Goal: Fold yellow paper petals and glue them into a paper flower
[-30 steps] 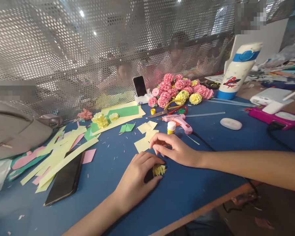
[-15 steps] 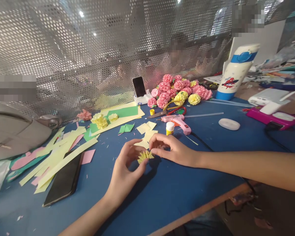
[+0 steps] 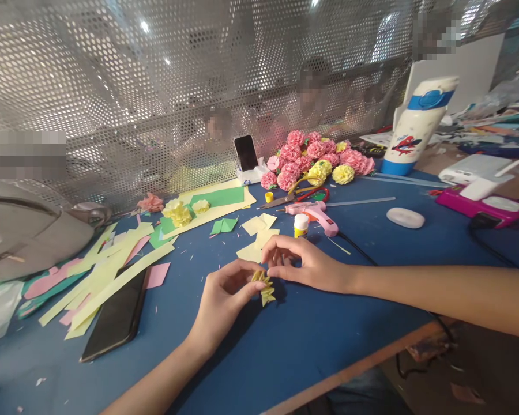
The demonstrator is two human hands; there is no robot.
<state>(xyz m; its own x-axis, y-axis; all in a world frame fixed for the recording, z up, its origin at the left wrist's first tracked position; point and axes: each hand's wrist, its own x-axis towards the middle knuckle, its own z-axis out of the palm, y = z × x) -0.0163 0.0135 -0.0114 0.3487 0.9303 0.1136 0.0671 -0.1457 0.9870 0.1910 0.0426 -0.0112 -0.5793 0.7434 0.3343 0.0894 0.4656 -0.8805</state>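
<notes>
A: What does the left hand [image 3: 225, 297] hold?
B: It holds the folded yellow paper [image 3: 267, 294], pinched narrowly between the thumb and the fingers. The points of the paper stick out past the thumb.
A: And where is this paper exactly?
B: It is over the blue table [image 3: 328, 334], on the near side of the yellow paper squares [image 3: 249, 252]. Whether it touches the table, I cannot tell.
A: How is the right hand [image 3: 306, 266]?
B: Its fingers are curled, and the thumb tip is at the upper edge of the folded paper. I cannot tell if it grips.
A: What is near this hand?
B: Just behind it stands a small glue bottle [image 3: 301, 226], and beyond that lies a pink glue gun [image 3: 322, 218].
</notes>
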